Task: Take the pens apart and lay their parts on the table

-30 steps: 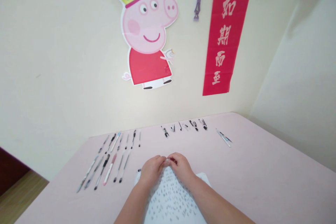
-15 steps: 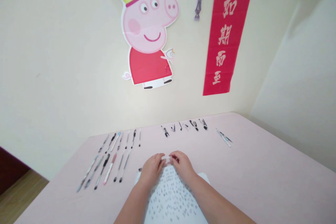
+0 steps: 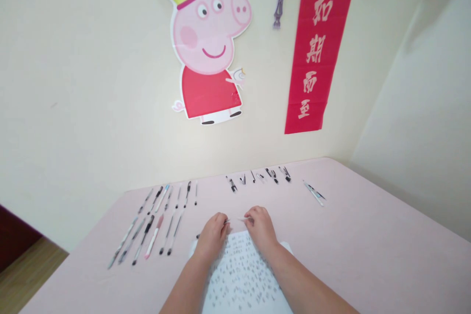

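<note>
My left hand point(image 3: 212, 233) and my right hand point(image 3: 262, 226) hover close together over the far edge of a white sheet of paper point(image 3: 241, 277) covered in small handwritten marks. Each hand is closed in a pinch on one part of a thin pen point(image 3: 235, 220), and a small gap shows between the two parts. The left hand's part ends in a fine tip pointing right; the right hand's part looks clear. Both forearms come in from the bottom edge of the view.
A pink table point(image 3: 368, 245) stands against a cream wall. Several pens point(image 3: 154, 223) lie in rows at the left. Small dark pen parts point(image 3: 257, 176) sit in a line near the back, and two more pens point(image 3: 314, 192) lie to the right.
The hands have drawn apart a little; the pen they held together between them now shows as two separated pieces. Both hands moved slightly away from me.
</note>
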Motion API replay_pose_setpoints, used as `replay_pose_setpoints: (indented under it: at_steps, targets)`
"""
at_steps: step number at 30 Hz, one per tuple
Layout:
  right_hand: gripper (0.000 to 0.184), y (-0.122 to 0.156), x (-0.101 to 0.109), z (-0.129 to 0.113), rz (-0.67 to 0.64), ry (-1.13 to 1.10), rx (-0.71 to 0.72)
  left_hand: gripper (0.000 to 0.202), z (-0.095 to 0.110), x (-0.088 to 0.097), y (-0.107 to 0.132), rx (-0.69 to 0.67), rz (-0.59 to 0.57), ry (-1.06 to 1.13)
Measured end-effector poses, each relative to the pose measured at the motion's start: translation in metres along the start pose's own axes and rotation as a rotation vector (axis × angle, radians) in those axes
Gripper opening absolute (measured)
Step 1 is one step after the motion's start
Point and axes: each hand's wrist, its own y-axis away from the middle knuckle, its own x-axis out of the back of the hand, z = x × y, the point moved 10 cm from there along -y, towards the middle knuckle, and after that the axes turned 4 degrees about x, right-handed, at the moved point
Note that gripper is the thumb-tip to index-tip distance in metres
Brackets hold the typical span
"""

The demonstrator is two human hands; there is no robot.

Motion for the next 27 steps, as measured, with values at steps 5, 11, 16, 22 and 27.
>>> replay_pose_setpoints:
  at_steps: [5,11,16,22,27]
  targets:
    - [0.014,0.0,0.0,0.002,0.012,0.015,0.015,0.014,0.004,0.005,0.0,-0.063,0.068,0.067]
    - [0.016,0.0,-0.001,0.001,-0.01,0.006,-0.001,0.02,0.003,0.016,0.0,-0.119,0.177,0.134]
    - [0.02,-0.001,0.0,-0.003,-0.004,-0.036,0.002,0.024,0.006,0.036,0.004,-0.096,0.278,0.095]
    - [0.017,-0.001,0.002,-0.017,0.009,-0.13,0.082,0.03,-0.014,0.052,0.006,0.099,0.425,0.462]
    - [0.018,-0.002,-0.001,-0.02,-0.007,-0.148,0.115,0.038,-0.06,0.016,0.006,0.422,0.428,1.095]
